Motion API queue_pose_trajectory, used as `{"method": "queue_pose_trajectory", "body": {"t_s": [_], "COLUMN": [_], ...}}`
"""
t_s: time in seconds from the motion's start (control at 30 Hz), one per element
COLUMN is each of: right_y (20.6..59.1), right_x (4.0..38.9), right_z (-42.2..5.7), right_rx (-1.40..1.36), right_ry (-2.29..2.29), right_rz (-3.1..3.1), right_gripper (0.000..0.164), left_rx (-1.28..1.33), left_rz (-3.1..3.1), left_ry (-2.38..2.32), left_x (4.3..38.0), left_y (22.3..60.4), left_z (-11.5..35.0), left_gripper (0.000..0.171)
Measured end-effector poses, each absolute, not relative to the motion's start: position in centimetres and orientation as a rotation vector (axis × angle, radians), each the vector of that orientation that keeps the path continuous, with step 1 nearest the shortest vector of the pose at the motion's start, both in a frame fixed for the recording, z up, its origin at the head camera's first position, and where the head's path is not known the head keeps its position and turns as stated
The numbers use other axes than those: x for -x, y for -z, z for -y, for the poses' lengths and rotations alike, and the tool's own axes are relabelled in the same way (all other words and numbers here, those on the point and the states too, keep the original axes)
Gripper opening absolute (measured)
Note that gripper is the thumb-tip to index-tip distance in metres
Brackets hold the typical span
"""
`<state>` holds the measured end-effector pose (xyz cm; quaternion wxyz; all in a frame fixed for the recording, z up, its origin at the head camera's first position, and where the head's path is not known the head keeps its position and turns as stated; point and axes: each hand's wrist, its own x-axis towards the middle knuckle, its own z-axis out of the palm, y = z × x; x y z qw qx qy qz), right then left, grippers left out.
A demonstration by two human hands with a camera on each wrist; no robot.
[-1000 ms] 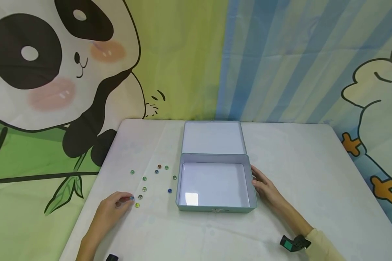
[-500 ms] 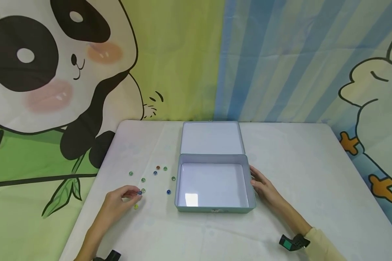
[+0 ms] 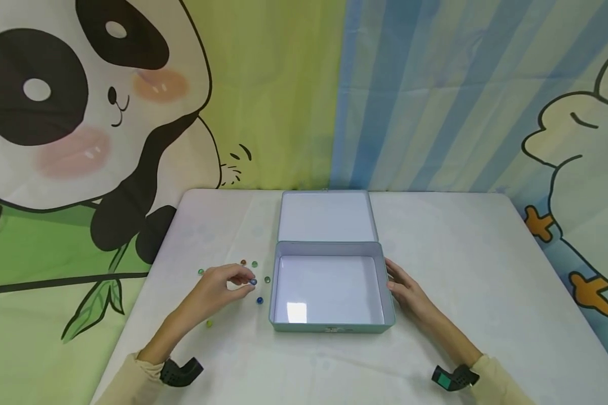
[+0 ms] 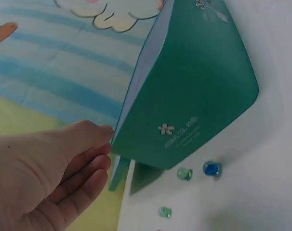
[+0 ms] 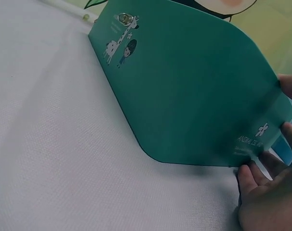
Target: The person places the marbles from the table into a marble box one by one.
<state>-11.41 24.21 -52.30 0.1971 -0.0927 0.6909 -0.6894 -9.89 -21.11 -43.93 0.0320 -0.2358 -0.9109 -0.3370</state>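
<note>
In the head view my left hand [image 3: 215,291] pinches a blue marble [image 3: 253,282] between thumb and fingers, near the left side of a green tin box [image 3: 332,327]. That marble is hidden in the left wrist view. The box stands with its lid [image 3: 328,216] folded back and its white inside showing. My right hand [image 3: 412,295] rests its fingers against the box's right wall; the right wrist view shows fingertips [image 5: 289,85] at the rim and others lower on the side. Around my left hand lie a dark blue marble [image 3: 260,300] and a green marble [image 3: 267,279].
Further marbles lie on the white tabletop [image 3: 304,371]: an orange one [image 3: 243,262], green ones [image 3: 254,264] and a yellow-green one [image 3: 209,323]. A cartoon-printed curtain [image 3: 284,90] stands behind the table. Each wrist carries a black strap device [image 3: 181,372].
My left hand has moved right and away from me toward the box, carrying a blue marble, and now covers part of the marble group. My right hand stays at the box's side.
</note>
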Motion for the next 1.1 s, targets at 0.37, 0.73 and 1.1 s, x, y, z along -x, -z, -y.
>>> {"method": "queue_pose_trajectory", "body": {"t_s": [0.37,0.73,1.1], "right_y": [51.7,51.7,51.8], "right_x": [11.2,11.1,11.3], "right_z": [-24.6,-24.3,-24.1], "right_rx": [0.233,0.185,0.188], "right_ry": [1.872,1.897,1.856], "right_rz": [-1.965,-1.968,-1.979], "right_gripper": [0.07,0.069,0.068], "left_rx": [1.178,1.432,1.675], "left_rz": [2.871,2.94,3.015], "left_ry": [1.002,0.892,0.795], "left_x": [13.4,17.0,19.8], "left_y": [41.2,40.3,40.5], "left_z": [15.5,10.5,4.8], "left_gripper": [0.015,0.012,0.01]}}
